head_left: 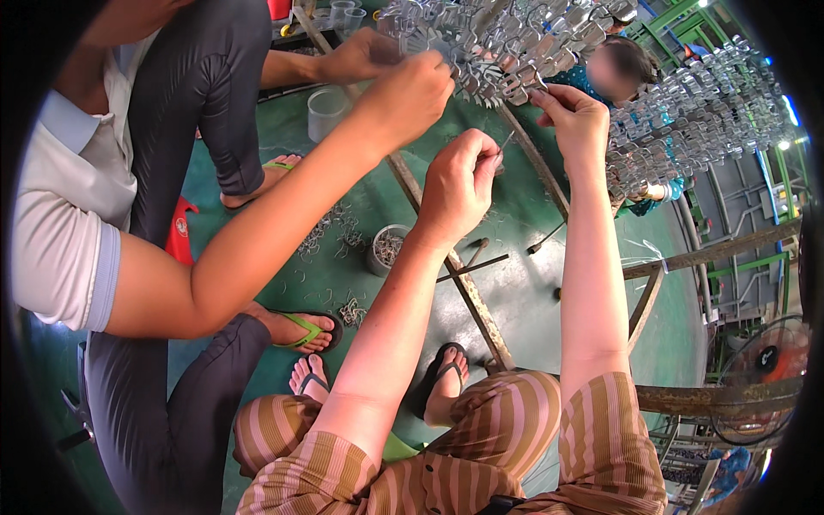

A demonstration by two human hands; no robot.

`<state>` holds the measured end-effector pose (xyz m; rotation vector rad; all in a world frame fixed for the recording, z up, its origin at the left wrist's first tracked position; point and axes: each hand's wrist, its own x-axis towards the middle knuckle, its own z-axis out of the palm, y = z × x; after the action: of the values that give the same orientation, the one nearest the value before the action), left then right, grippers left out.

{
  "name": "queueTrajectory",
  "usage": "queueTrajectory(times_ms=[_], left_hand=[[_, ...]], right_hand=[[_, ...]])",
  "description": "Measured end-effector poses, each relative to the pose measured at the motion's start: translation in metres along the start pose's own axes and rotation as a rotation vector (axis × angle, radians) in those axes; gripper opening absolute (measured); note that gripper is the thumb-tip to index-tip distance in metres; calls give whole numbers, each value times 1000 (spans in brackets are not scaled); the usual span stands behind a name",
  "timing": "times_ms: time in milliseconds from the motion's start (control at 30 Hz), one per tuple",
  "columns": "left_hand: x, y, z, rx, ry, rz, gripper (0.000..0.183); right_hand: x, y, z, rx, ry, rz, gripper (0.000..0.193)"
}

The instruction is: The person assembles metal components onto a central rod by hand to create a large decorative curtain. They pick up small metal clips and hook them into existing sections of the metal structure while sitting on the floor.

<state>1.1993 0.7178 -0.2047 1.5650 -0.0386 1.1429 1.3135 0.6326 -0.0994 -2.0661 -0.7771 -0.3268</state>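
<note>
My left hand [463, 184] is closed in a pinch, and a thin metal wire piece [507, 140] sticks up from its fingertips. Its exact shape is too small to tell. Higher and to the right, my right hand [575, 120] pinches the lower edge of a shiny bent metal part [518, 89]. That part belongs to a dense hanging cluster of similar metal parts [549, 39] at the top. To the left, a co-worker's hand [416, 94] reaches into the same cluster, with the other hand [365, 53] behind it.
Rusty metal frame bars [481, 318] cross below the cluster. A tub of small wire hooks [389, 247] stands on the green floor, with loose hooks [350, 311] scattered near it. A clear plastic cup [326, 113] stands farther off. At right are another hanging cluster [695, 120] and a fan [764, 365].
</note>
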Motion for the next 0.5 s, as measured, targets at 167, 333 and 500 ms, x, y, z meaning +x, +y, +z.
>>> queueTrajectory(times_ms=[167,333,500], left_hand=[[4,4,-1,-6,30,8,5],[10,8,9,-21,24,46,4],[9,11,16,-22,6,90,4]], right_hand=[[-16,-14,-13,138,-97,110,18],[-30,-16,-33,164,-157,107,18],[-42,-35,-42,41,-210,131,17]])
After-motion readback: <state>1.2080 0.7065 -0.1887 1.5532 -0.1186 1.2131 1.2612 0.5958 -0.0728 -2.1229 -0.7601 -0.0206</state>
